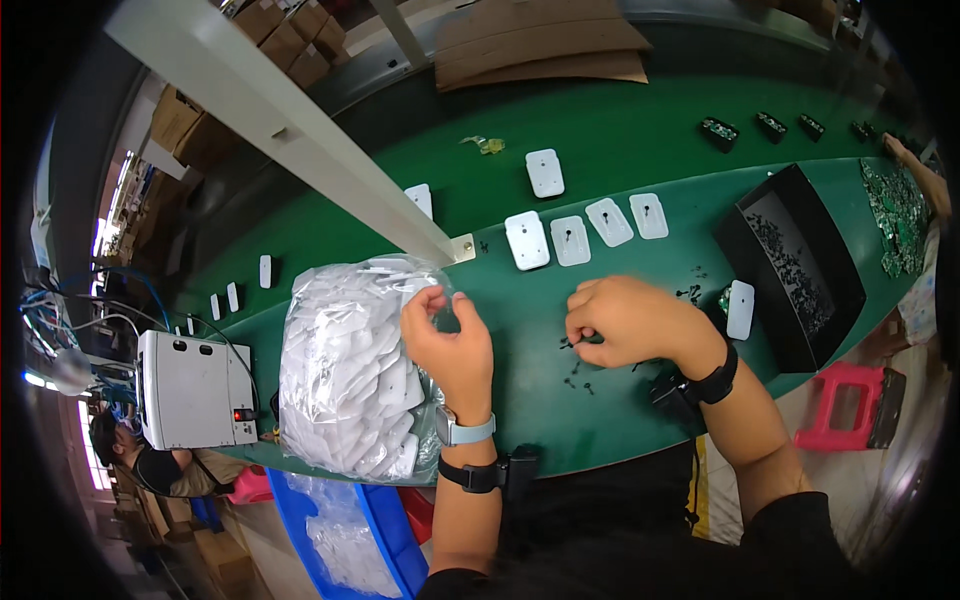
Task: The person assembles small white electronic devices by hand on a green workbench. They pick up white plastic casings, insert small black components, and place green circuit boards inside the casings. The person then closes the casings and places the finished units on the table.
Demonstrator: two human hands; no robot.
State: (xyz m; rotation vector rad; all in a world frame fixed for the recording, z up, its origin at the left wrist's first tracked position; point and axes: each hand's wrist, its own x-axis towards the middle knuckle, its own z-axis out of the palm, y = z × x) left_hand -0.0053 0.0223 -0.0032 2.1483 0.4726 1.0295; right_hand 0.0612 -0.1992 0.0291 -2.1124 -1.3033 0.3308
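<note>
My left hand is at the right side of a clear plastic bag full of white plastic covers. Its fingers are curled, with a gap between them and the thumb, and I see nothing held there. Over the green table, my right hand is closed in a pinch beside loose small black parts; what sits between its fingertips is too small to make out. Beyond the hands stand a white case and several translucent white shells, each shell with a small black part in it.
A black box of small black parts stands at the right, with a white case beside it and green circuit boards beyond. A slanted metal post rises at the left. Further white cases lie on the far green surface.
</note>
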